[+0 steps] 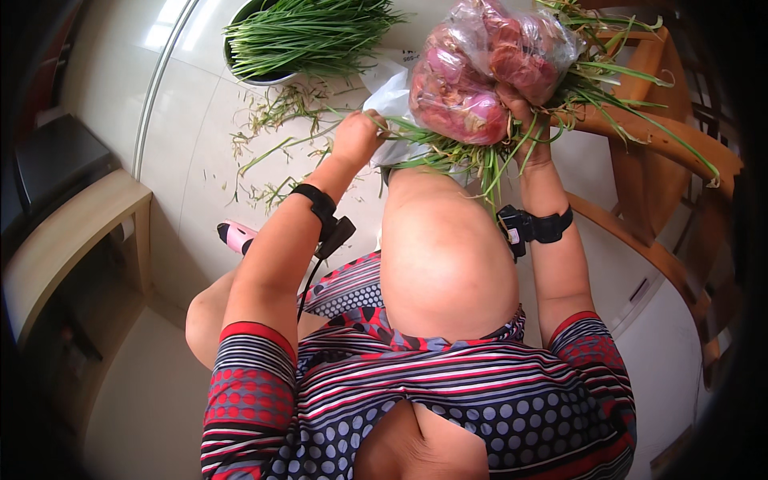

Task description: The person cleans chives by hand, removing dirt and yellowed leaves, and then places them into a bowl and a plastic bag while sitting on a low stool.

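My left hand (359,137) has its fingers closed on thin green stalks beside a white plastic bag (387,87). My right hand (528,129) grips a clear plastic bag of red onions or shallots (459,99) from its near right side; part of the hand is hidden behind the bag. The bag bulges in two lobes. Long green chive-like stalks (474,159), some with withered tips, spread under and around it, just beyond my raised knee. A round metal bowl (276,79) farther off to the left holds a thick bundle of green chives (306,39).
Trimmed scraps (285,111) litter the tiled floor (198,138) left of my left hand. A wooden chair (654,132) stands close on the right. On the left is a light wood cabinet (90,225) with a black device (60,159) on top.
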{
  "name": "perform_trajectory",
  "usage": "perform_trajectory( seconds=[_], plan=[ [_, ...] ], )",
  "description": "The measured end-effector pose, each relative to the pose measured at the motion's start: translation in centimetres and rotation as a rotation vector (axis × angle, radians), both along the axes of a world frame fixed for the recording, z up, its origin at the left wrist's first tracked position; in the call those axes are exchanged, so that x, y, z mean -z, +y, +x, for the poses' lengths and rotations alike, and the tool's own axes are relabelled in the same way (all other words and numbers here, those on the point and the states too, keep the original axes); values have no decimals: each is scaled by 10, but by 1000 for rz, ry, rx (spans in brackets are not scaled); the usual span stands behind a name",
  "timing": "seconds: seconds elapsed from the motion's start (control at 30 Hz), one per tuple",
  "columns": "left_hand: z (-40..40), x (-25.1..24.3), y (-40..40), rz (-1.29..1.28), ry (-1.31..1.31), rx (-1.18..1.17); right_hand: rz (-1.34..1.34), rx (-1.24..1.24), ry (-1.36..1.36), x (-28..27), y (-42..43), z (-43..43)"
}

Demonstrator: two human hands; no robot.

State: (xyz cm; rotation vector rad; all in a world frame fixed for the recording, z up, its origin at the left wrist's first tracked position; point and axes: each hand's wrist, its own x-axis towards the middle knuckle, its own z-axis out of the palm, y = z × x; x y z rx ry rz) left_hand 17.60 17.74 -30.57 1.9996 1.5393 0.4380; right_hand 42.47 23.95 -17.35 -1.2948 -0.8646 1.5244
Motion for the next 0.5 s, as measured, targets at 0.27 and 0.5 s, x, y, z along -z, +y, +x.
perform_trajectory(
  seconds=[0.27,0.5],
  plan=[
    [-5,-60,10,-480,-534,-192,79,14,-26,26,-1,21],
    [-11,-53,9,-968,-1312,-511,-5,88,43,40,-5,20]
  ],
)
